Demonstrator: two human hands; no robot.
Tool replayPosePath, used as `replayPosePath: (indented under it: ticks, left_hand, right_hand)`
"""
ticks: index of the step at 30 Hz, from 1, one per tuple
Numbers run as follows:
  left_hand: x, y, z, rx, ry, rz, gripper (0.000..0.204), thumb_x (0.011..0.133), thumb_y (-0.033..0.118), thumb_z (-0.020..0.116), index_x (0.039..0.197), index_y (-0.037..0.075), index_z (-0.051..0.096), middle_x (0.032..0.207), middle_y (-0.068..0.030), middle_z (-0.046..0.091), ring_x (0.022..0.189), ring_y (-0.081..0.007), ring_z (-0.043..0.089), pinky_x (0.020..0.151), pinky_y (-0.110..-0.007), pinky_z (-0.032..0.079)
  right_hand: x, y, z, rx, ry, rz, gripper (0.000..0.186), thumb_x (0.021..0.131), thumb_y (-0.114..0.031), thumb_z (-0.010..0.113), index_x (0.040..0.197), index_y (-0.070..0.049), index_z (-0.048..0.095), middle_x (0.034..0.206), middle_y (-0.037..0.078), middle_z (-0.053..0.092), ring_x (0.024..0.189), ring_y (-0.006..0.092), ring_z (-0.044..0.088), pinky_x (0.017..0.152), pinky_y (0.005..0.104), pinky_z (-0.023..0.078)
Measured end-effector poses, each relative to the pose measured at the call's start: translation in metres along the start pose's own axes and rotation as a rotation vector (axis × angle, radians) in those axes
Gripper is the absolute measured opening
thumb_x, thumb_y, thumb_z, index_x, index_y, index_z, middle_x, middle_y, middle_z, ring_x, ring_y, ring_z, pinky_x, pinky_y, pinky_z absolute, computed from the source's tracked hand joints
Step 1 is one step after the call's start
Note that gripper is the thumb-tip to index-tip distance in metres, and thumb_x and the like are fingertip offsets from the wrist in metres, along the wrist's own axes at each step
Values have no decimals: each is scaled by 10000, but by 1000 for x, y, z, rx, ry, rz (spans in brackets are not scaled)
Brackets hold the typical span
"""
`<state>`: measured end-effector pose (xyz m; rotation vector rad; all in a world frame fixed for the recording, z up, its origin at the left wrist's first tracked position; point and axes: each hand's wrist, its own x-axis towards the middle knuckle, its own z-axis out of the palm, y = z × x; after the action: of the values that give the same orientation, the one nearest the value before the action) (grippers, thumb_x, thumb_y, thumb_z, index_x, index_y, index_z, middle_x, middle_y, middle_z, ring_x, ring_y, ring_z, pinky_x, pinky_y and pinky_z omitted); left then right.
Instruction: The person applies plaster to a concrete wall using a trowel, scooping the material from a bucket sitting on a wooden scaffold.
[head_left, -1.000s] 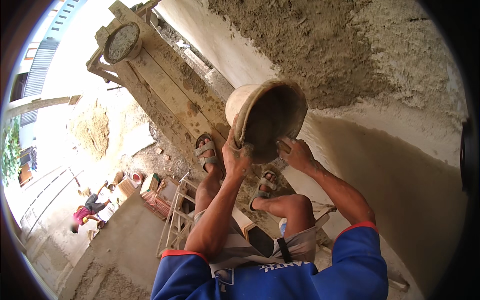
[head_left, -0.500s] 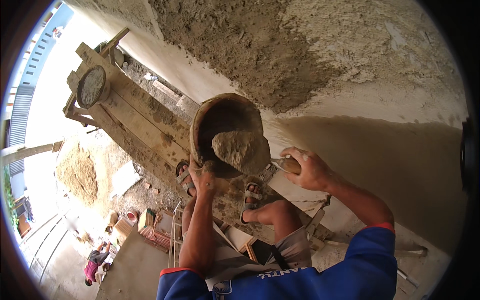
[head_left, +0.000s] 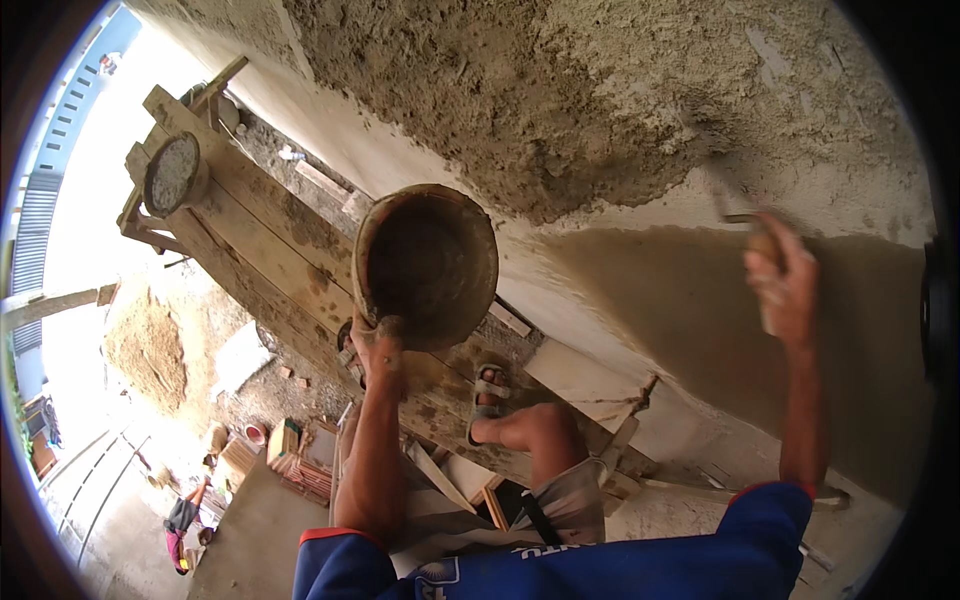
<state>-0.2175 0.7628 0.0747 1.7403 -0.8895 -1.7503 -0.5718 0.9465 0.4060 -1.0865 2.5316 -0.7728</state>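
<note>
My left hand (head_left: 382,350) grips the near-left rim of a round, mortar-stained bucket (head_left: 470,300), whose inside looks dark, with grey smears. At the right, my right hand (head_left: 788,280) is closed on the wooden handle of a trowel (head_left: 738,216); its blade is blurred against the plastered wall, at the lower edge of a rough patch of fresh mortar (head_left: 550,160). Below that patch is a smooth, darker grey band of plaster (head_left: 720,350).
I stand on a plank scaffold (head_left: 250,230); a second bucket (head_left: 172,172) of grey mix stands at its far end. Below lie a sand pile (head_left: 145,350), stacked tiles (head_left: 305,460) and a ladder-like frame. A co-worker (head_left: 185,520) bends on the ground at lower left.
The trowel swung from the bucket, where it carried a lump of mortar, up and right to the wall. The bucket shifted slightly left; the lump is out of it.
</note>
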Motion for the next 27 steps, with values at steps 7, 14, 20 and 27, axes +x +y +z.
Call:
replayPosePath:
  ticks: [7, 14, 20, 27]
  left_hand:
    - [-11, 8, -12, -128, -131, 71, 504, 785, -44, 521, 1288, -13, 506, 1094, -56, 586, 896, -137, 559, 740, -261, 468]
    - [18, -22, -58, -378, -277, 175, 522, 784, 108, 616, 1293, 63, 509, 1020, -70, 598, 851, -170, 595, 669, -315, 516]
    - [22, 15, -113, -327, -14, -51, 533, 720, -16, 578, 1242, 57, 505, 954, -72, 618, 723, -165, 629, 535, -289, 534]
    - [120, -85, -226, -319, 95, -190, 451, 797, 41, 603, 1235, 13, 498, 986, -115, 626, 794, -237, 649, 649, -351, 561]
  right_hand:
    - [-33, -27, 34, 89, -271, 249, 568, 813, -336, 694, 1217, 29, 532, 953, 85, 579, 853, 127, 535, 754, 314, 474]
    - [-66, -29, 200, 223, -863, 426, 460, 813, -225, 667, 1180, 17, 531, 829, 112, 623, 702, 204, 608, 675, 357, 507]
    - [-65, -57, 244, 91, -912, 188, 473, 801, -257, 686, 1178, -6, 550, 929, 202, 662, 789, 269, 642, 747, 400, 497]
    - [-18, -42, 221, -49, -754, 188, 464, 790, -178, 685, 1202, -19, 544, 900, 211, 667, 798, 298, 657, 716, 399, 508]
